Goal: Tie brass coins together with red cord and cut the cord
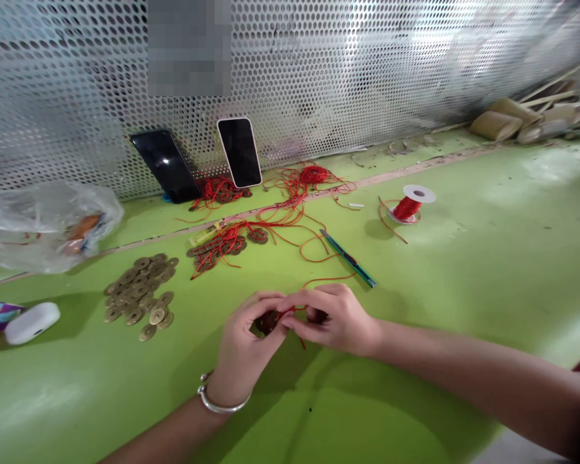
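My left hand [244,348] and my right hand [336,319] meet over the green table [464,277], fingers pinched together. Between them sits a small dark bundle of coins [267,321] tied with red cord [319,281], which trails away from my fingers toward the back. My left wrist wears a silver bangle [217,403]. A pile of loose brass coins [142,293] lies to the left of my hands.
Strung coins with tangled red cord [227,241], a red thread spool [408,205], a green-handled cutter [348,258] and a yellow lighter [205,233] lie beyond my hands. Two phones [239,151] lean on the perforated metal wall. A plastic bag [43,222] and white case [31,322] sit left.
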The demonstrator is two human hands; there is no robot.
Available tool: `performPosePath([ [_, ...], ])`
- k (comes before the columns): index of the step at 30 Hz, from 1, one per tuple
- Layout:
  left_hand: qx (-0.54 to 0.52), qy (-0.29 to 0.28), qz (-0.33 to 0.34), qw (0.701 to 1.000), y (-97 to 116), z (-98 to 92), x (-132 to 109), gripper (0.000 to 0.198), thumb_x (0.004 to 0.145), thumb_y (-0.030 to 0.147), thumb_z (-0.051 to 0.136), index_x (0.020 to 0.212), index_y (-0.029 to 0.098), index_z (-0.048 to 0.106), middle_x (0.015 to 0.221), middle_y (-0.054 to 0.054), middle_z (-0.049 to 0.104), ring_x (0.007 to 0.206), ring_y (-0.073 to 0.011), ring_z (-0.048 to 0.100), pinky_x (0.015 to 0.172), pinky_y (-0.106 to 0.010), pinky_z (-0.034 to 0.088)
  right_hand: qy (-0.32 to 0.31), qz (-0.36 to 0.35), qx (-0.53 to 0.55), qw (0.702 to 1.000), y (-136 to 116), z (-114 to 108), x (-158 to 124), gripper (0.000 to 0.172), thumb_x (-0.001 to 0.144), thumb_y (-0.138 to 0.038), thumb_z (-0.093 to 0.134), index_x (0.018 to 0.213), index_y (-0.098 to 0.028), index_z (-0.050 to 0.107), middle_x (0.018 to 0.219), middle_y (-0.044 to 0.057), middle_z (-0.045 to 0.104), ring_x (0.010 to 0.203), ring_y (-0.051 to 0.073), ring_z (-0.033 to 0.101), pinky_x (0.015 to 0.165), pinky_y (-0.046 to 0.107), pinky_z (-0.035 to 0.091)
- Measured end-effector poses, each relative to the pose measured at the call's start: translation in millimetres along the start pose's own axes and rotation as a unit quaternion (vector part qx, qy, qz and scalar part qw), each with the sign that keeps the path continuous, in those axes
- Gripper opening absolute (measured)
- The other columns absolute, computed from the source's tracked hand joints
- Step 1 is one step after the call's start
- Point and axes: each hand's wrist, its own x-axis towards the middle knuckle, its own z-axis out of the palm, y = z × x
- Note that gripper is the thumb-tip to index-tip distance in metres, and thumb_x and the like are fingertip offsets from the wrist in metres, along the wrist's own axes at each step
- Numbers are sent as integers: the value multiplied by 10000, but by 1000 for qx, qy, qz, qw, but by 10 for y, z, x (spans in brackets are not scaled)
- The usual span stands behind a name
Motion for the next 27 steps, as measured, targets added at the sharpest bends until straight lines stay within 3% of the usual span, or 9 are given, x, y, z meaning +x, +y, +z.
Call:
performPosePath([
  [13,-53,7,-1,999,-63,-24,-8,136,745,215,704,869,245,748,945,-36,684,887,-151,650,806,-222,544,8,-55,-15,998,17,-17,7,120,874,-236,553,859,-176,657,521,-40,561,436,56,450,462,166,371],
  [27,-59,58,-14,996,-21,-10,20,130,776,197,675,875,224,756,965,-43,690,887,-138,660,798,-212,566,24,112,34,993,24,30,10,96,787,-239,629,798,-160,683,463,-67,510,389,31,389,431,138,341],
])
